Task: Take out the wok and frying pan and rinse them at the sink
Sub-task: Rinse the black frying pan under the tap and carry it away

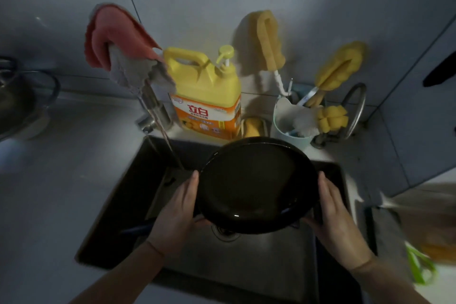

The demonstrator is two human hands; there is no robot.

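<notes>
Pan: a dark round pan (pixel 256 187) held above the sink (pixel 116 207), tilted, its open side facing the camera; whether it is the wok or the frying pan cannot be told. A thin sheen of water lies inside it.
Left hand: the left hand (pixel 177 215) clasps the pan's left rim, fingers curled under the edge and thumb along the outside.
Right hand: the right hand (pixel 333 217) clasps the right rim, fingers laid flat against the pan's side.
Water: a thin stream (pixel 170 145) runs from the tap (pixel 154 111) down into the far left of the sink, just left of the pan and not landing on it.
Drain: the sink's drain (pixel 225 232) shows just below the pan's near edge.
Cloths: a pink cloth (pixel 116 34) and a grey cloth (pixel 130 69) hang over the tap.
Bench, far side: a yellow detergent jug (pixel 204 91) with a pump stands behind the sink; right of it a pale cup (pixel 286 121) holds yellow sponge brushes (pixel 338 69).
Bench, right: a green-handled tool (pixel 419 266) lies near the edge, blurred.
</notes>
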